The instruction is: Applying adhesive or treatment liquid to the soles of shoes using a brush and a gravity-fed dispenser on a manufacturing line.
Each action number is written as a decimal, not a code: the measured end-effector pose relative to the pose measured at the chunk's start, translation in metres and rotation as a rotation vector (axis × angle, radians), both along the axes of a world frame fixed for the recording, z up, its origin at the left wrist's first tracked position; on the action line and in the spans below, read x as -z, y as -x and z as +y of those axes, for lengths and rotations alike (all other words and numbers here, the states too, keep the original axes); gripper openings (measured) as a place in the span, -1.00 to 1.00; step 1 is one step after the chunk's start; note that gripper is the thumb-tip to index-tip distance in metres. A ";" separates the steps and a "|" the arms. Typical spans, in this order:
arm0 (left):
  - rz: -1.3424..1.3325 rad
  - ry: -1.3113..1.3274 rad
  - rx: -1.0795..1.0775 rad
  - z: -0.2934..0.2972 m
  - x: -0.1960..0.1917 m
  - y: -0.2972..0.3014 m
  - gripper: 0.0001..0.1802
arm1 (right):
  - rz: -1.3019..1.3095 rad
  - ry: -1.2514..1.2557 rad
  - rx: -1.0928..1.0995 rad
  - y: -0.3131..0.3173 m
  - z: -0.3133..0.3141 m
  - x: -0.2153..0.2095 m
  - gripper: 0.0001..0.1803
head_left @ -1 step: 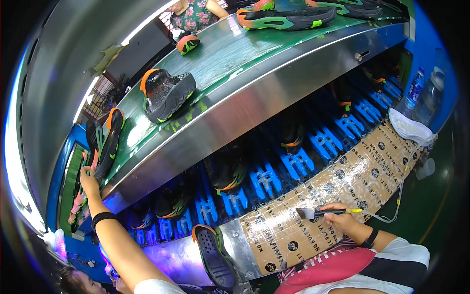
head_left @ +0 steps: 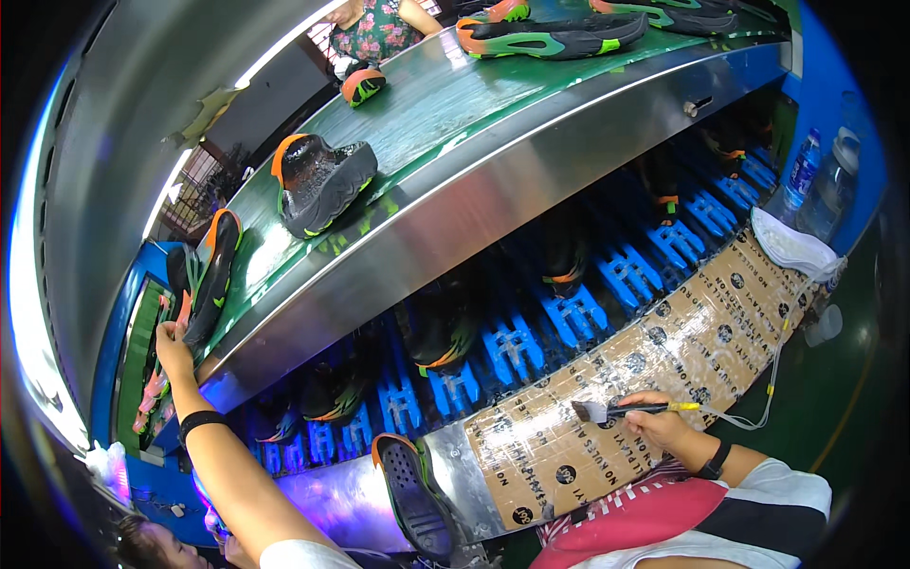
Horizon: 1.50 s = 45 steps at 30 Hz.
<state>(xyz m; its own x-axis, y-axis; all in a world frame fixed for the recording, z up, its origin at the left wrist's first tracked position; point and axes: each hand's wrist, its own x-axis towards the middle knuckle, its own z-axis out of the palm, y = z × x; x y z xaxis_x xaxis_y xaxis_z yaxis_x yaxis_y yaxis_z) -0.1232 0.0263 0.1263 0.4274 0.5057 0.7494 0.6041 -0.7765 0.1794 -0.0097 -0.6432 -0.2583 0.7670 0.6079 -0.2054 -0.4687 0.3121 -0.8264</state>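
Note:
At the far left end of the green belt, my left hand has its fingers closed at the lower end of a black shoe sole with an orange and green rim. Another dark sole stands right beside it. My right hand is wrapped around a black-handled brush with a yellow end and a thin tube; its bristles are just above the cardboard. A dark shoe sole with a holed inner face lies on the metal ledge between my arms, touched by neither hand.
A wet sole and several more soles rest on the belt. Under its metal edge runs a row of blue holders with dark soles among them. Bottles and a white pad are at right. Other people are at far left and behind the belt.

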 end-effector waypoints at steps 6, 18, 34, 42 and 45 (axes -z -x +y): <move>0.016 -0.067 -0.111 -0.035 -0.003 -0.005 -0.78 | 0.012 0.004 -0.027 -0.001 0.000 -0.007 -0.71; -0.494 -0.241 -0.055 -0.096 0.002 -0.011 -0.37 | 0.017 -0.004 -0.024 -0.002 0.001 -0.004 -0.71; -0.069 0.218 -0.014 -0.142 0.000 -0.056 0.15 | -0.005 -0.016 -0.084 -0.004 -0.002 -0.010 -0.71; -0.951 0.306 0.266 -0.168 -0.006 -0.026 0.03 | 0.001 -0.047 -0.087 -0.005 -0.003 -0.011 -0.72; -0.949 0.194 0.344 -0.200 0.000 -0.002 -0.22 | 0.014 -0.044 -0.085 -0.005 -0.003 -0.010 -0.72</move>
<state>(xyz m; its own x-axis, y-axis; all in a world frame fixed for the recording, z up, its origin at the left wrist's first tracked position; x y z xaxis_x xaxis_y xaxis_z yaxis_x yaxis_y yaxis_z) -0.1209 -0.1735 0.1266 -0.1543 0.6158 0.7726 -0.1017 -0.7877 0.6076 -0.0043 -0.6464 -0.2487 0.7096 0.6793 -0.1870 -0.5061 0.3067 -0.8061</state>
